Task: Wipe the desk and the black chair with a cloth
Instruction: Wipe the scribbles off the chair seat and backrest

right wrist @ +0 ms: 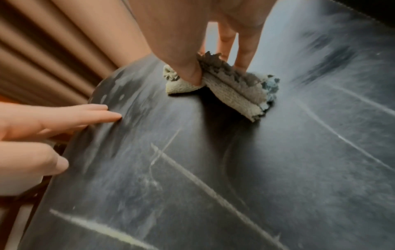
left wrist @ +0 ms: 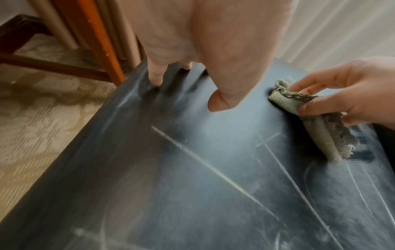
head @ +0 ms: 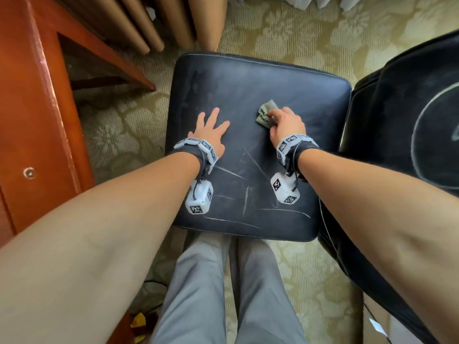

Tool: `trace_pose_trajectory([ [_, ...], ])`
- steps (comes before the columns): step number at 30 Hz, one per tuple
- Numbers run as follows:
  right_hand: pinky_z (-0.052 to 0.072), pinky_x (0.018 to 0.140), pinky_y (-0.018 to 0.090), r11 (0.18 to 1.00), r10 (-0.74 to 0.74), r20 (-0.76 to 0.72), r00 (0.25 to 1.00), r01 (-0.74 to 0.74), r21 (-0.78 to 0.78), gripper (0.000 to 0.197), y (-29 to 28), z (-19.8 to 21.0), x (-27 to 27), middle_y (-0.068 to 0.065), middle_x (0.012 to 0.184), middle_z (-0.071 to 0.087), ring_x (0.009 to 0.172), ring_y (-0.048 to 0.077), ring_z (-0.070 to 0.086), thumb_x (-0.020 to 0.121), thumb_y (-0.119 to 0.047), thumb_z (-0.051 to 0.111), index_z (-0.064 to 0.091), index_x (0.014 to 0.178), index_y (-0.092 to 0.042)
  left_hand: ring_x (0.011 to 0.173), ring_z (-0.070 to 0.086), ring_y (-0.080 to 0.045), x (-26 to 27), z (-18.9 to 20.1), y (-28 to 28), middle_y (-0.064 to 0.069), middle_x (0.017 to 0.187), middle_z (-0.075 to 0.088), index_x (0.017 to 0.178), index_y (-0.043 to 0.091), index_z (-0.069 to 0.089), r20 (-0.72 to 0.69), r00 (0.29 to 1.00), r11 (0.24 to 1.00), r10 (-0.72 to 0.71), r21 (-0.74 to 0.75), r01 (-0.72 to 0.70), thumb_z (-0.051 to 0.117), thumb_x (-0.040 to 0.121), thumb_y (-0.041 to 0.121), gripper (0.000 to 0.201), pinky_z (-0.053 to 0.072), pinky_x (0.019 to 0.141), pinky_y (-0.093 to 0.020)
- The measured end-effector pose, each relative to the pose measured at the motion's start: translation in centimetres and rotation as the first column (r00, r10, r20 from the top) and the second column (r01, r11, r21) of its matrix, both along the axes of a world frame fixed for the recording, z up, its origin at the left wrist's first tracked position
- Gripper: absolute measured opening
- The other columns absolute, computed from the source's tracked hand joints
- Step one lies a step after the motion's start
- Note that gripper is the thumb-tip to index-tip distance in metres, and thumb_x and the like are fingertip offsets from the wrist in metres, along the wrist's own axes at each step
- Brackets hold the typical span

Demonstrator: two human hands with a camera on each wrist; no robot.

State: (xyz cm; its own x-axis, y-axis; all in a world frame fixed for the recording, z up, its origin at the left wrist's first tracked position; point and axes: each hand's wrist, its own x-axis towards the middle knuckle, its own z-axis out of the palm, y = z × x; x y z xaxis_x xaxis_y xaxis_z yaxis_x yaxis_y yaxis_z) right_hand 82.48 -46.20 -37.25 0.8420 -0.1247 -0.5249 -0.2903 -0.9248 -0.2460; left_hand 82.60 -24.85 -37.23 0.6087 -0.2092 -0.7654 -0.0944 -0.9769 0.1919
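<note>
The cloth (head: 266, 112), a small bunched grey-green rag, is pinched by the right hand (head: 285, 125) between thumb and curled fingers (right wrist: 245, 55) and pressed onto the far right part of the black chair (head: 248, 95) seat. The left hand (head: 210, 131) is laid flat on the seat's left half, its fingers (left wrist: 155, 74) spread and holding nothing, apparently to steady the seat. The chair's wiping is judged partly done: the far half shows only a smeared dusty haze, while sharp pale lines (head: 246, 192) are left across the near half, between and below the wrists. Further chalk-like marks are seen on a black cushion (head: 409, 135) at the right. The wooden table (head: 32, 115) stands at the left; whether it has been wiped cannot be told.
</note>
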Motion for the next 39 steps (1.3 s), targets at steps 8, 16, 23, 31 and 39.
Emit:
trace_pose_trajectory([
  [8, 0.048, 0.078, 0.033, 0.936, 0.35, -0.052, 0.935, -0.347, 0.056, 0.045, 2.2, -0.9, -1.8, -0.001, 0.109, 0.06, 0.1, 0.034, 0.056, 0.081, -0.007, 0.05, 0.065, 0.115, -0.033, 0.149, -0.011, -0.035, -2.5, -0.6, 0.3, 0.001, 0.162, -0.022, 0.155, 0.038, 0.012, 0.01, 1.0, 0.996, -0.017, 0.085, 0.017, 0.055, 0.088, 0.014, 0.083, 0.016, 0.118, -0.056],
  [16, 0.049, 0.076, 0.034, 0.761, 0.648, -0.172, 0.742, -0.637, 0.12, 0.041, 3.2, -1.3, -3.4, 0.0, 0.109, 0.057, 0.097, 0.03, 0.057, 0.083, -0.014, 0.051, 0.06, 0.116, -0.037, 0.149, -0.009, -0.038, -2.3, 0.0, -0.9, -0.005, 0.163, -0.02, 0.154, 0.032, 0.014, 0.003, 1.0, 0.987, -0.028, 0.161, 0.028, 0.06, 0.084, 0.011, 0.087, 0.013, 0.118, -0.055],
  [23, 0.045, 0.081, 0.033, 0.588, 0.808, -0.169, 0.565, -0.792, 0.161, 0.045, 1.9, -1.0, -1.7, -0.002, 0.118, 0.056, 0.111, 0.026, 0.051, 0.084, -0.009, 0.056, 0.061, 0.119, -0.036, 0.149, -0.01, -0.036, -2.1, 0.1, -1.1, -0.003, 0.162, -0.021, 0.155, 0.033, 0.012, -0.023, 1.0, 0.984, -0.019, 0.176, 0.023, 0.059, 0.082, 0.009, 0.09, 0.013, 0.119, -0.056],
  [31, 0.05, 0.079, 0.036, 0.894, 0.442, 0.003, 0.897, -0.441, 0.073, 0.044, 1.0, -0.8, -0.6, 0.002, 0.106, 0.061, 0.098, 0.035, 0.058, 0.079, -0.005, 0.052, 0.068, 0.11, -0.032, 0.149, -0.013, -0.036, -2.3, 0.1, -0.7, -0.002, 0.162, -0.023, 0.155, 0.034, 0.01, -0.034, 0.999, 0.989, -0.024, 0.148, 0.029, 0.059, 0.08, 0.005, 0.094, 0.013, 0.118, -0.056],
  [39, 0.044, 0.078, 0.028, 0.747, 0.664, -0.157, 0.731, -0.647, 0.152, 0.041, 3.3, -1.5, -6.3, -0.004, 0.11, 0.061, 0.102, 0.027, 0.058, 0.08, -0.012, 0.058, 0.066, 0.111, -0.038, 0.149, -0.014, -0.035, -2.7, -0.5, -0.5, -0.001, 0.161, -0.026, 0.155, 0.036, 0.008, -0.017, 0.999, 0.99, -0.028, 0.139, 0.03, 0.059, 0.081, 0.005, 0.095, 0.015, 0.118, -0.056],
])
